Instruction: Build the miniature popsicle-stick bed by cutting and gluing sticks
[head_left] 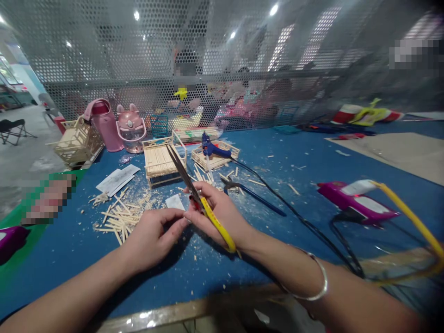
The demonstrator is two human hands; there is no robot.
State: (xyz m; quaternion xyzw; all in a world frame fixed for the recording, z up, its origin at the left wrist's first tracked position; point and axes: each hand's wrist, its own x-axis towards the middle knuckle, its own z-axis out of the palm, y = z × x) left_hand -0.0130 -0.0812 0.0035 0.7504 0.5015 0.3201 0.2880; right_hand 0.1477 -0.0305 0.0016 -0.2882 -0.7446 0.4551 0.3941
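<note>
My right hand is closed around a pair of scissors with yellow handles, its dark blades pointing up and away to the left. My left hand has thumb and forefinger pinched together, its tips meeting the right hand's fingers; whatever sits between them is too small to make out. Left of the hands lies a heap of short wooden sticks. Beyond the blades stands a small stick-built bed frame. A white paper scrap rests just behind my fingertips.
A blue glue gun lies on a second stick frame, its black cord trailing right. Blue-handled pliers lie nearer. At right is a purple device with a yellow strip. Pink bottles stand before a perforated screen.
</note>
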